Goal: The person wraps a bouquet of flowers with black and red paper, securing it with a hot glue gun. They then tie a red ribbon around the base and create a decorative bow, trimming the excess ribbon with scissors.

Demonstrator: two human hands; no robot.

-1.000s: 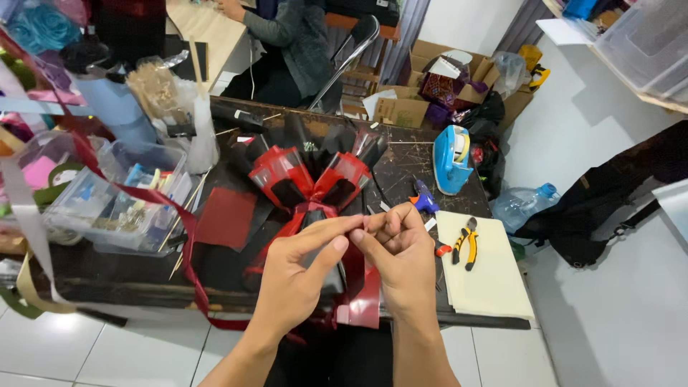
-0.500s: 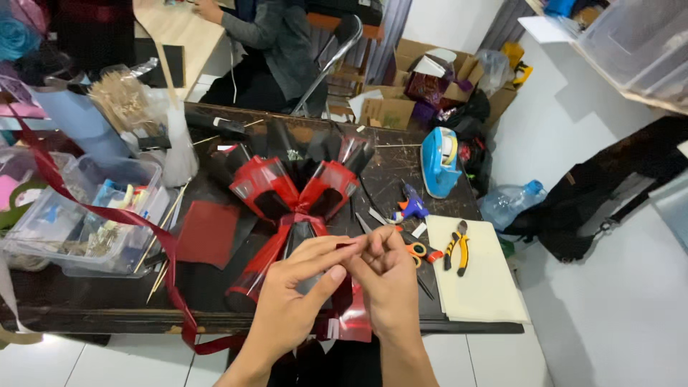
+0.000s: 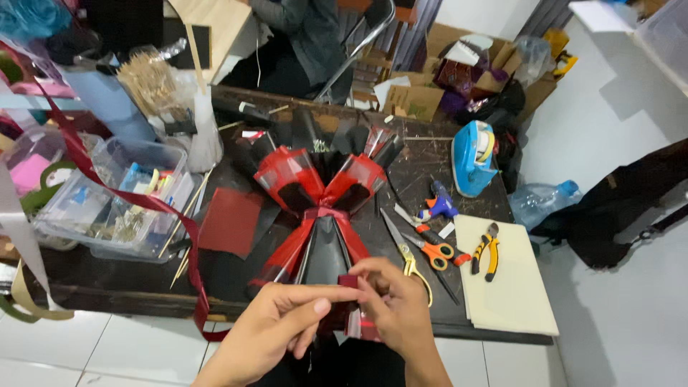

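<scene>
Down at the near edge of the dark worktable [image 3: 93, 287], both hands meet over the lip, with white floor tiles just below. Left hand [image 3: 283, 326] has thumb and forefinger pinched on a small fold of dark red ribbon [image 3: 349, 282]; right hand [image 3: 394, 304] is curled in tight, fingertips closed on that same piece from the other side. The ribbon end sits at the foot of the red-and-black wrapped bouquet [image 3: 322, 193], which lies flat with its fan pointing away, glossy film catching light, a bow cinched at its waist. A long ribbon tail [image 3: 143, 204] trails left and hangs over the table edge.

Room is tight to the right: orange-handled scissors [image 3: 430, 251] and yellow-handled scissors [image 3: 405, 251] lie just beside the right hand, pliers [image 3: 487, 251] on a cream cutting mat [image 3: 509, 294] that overhangs the edge. Left, a clear plastic bin [image 3: 107, 201] of small bits crowds the surface, a matte red paper square [image 3: 229, 222] near it. Farther back, a blue tape dispenser [image 3: 473, 154], rounded and shiny, and cardboard boxes [image 3: 423, 100] on the floor beyond.
</scene>
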